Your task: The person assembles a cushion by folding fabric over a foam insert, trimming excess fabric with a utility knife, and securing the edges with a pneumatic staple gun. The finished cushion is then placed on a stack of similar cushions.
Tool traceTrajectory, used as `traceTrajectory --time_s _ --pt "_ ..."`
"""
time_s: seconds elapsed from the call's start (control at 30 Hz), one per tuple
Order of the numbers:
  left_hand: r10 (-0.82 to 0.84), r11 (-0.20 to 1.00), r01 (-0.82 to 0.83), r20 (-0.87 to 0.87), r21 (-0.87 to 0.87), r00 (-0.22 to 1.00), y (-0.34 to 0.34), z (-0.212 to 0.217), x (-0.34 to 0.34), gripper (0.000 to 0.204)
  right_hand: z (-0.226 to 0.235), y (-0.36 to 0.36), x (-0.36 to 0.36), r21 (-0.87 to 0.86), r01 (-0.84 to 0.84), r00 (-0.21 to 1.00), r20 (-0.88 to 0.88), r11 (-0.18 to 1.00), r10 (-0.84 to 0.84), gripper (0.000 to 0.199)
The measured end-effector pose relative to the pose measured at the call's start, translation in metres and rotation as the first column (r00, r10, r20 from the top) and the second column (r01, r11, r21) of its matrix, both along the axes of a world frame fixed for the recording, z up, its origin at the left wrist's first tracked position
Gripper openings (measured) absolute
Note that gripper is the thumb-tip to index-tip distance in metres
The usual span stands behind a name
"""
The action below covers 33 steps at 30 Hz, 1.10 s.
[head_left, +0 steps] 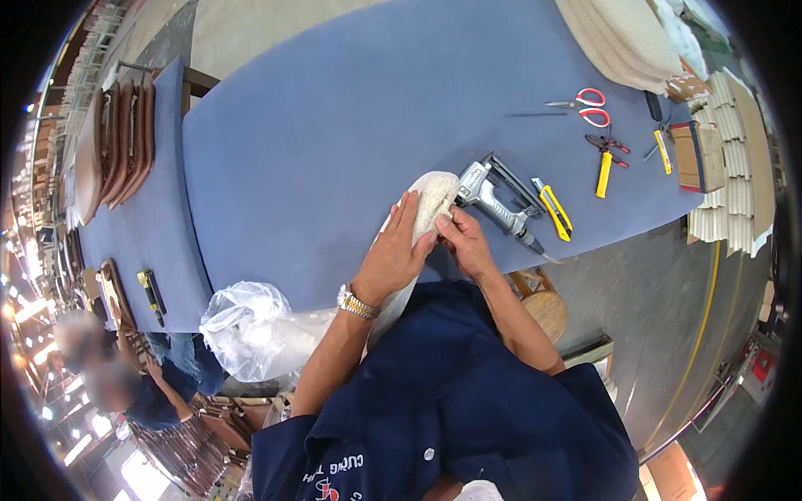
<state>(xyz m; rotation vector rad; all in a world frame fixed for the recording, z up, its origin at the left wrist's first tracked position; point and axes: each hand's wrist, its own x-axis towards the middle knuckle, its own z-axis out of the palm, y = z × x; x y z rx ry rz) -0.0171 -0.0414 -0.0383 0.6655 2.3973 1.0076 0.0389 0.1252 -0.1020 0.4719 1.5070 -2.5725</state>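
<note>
The cream fabric-covered piece (436, 194) was at the near edge of the blue surface (317, 150). The left hand (394, 250) rested on it with fingers extended; the right hand (466, 242) pinched its edge. If this pinch loosened, the cover could wrinkle; a careless push could disturb the silver pneumatic gun (496, 203) just beside.

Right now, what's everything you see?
padded piece: 1, cream, between hands
staple gun: 1, silver, beside piece
utility knives: at least 2, yellow, right
scissors: 1, red-handled, upper right
pliers: 1, red-handled, below scissors
pads: several, cream, top right
tables: 2, blue, centre and left
plastic bag: 1, clear, lower left
upholstered panels: several, brown, far left
stool: 1, brown, below table
co-worker: at least 1, navy, lower left
wristwatch: 1, silver, left wrist
left hand: 1, bare, on piece
right hand: 1, bare, on piece
</note>
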Motion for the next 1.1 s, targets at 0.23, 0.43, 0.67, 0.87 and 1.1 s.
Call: traceTrajectory --time_s 0.23,0.43,0.67,0.87,1.1 --pt "0.066 0.980 -0.073 -0.041 -0.185 0.997 0.014 0.020 -0.002 0.068 0.024 0.046 0.005 0.067 -0.313 0.949 -0.020 0.948 0.314 0.018" --pt "0.054 0.977 -0.082 -0.145 -0.199 0.988 0.021 0.012 0.004 0.069 -0.029 0.097 0.014 0.984 -0.152 0.988 0.154 0.096 -0.007 0.074" --pt "0.068 0.971 -0.111 -0.199 -0.211 0.978 0.028 0.016 0.009 0.066 -0.025 0.105 -0.013 0.984 -0.066 0.998 0.064 0.165 0.015 0.069" --pt "0.084 0.961 -0.135 -0.209 -0.242 0.974 0.029 0.010 0.017 0.065 0.085 0.102 0.029 0.402 0.001 0.984 0.161 0.916 -0.071 0.038" --pt "0.076 0.963 -0.114 -0.162 -0.243 0.984 0.030 0.017 0.016 0.074 0.106 0.070 0.022 0.756 -0.089 0.918 -0.191 0.649 0.348 0.053"
